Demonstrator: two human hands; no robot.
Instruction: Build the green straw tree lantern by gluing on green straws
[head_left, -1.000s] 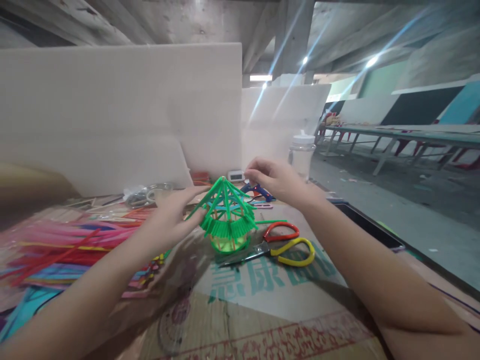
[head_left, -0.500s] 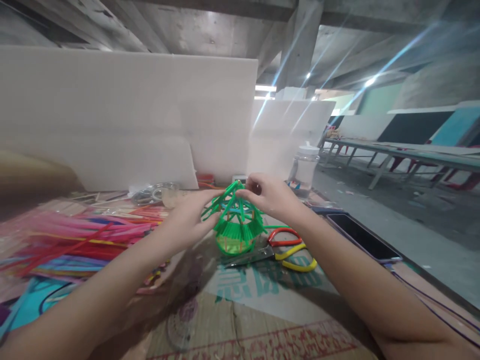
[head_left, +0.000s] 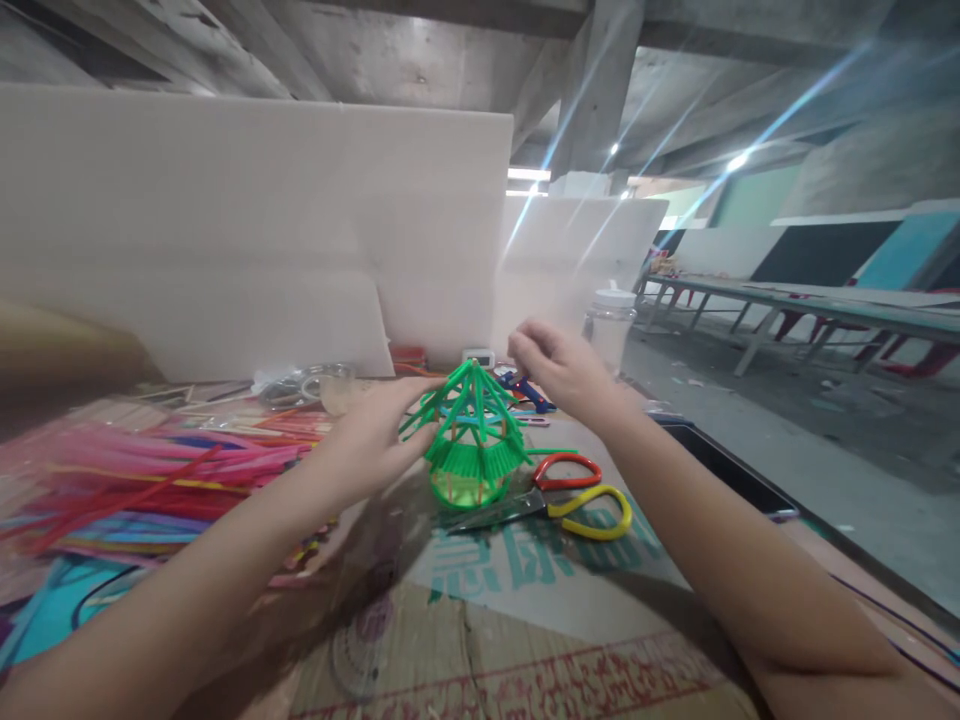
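Observation:
A small green pavilion model [head_left: 478, 458], with a pointed roof of fuzzy pipe cleaners over a tiered round base, stands upright on the table. My left hand [head_left: 379, 430] grips the left side of its roof between thumb and fingers. My right hand [head_left: 562, 370] is raised to the right of the roof tip, apart from it, with the fingers curled together; whether anything is in them is hidden. Below that hand lies a blue tool [head_left: 534, 394] that looks like a glue gun. Scissors [head_left: 596, 515] with one red and one yellow handle rest just in front of the model.
Bundles of coloured pipe cleaners [head_left: 187, 470] spread over the left side. White boards [head_left: 285, 230] stand behind the table. A clear jar [head_left: 611, 330] with a white lid is at the back right, and a phone [head_left: 724, 470] lies partly behind my right forearm.
My right hand has moved from the roof tip up and to the right, bringing the blue tool into view. My left hand stays on the model, which has hardly moved.

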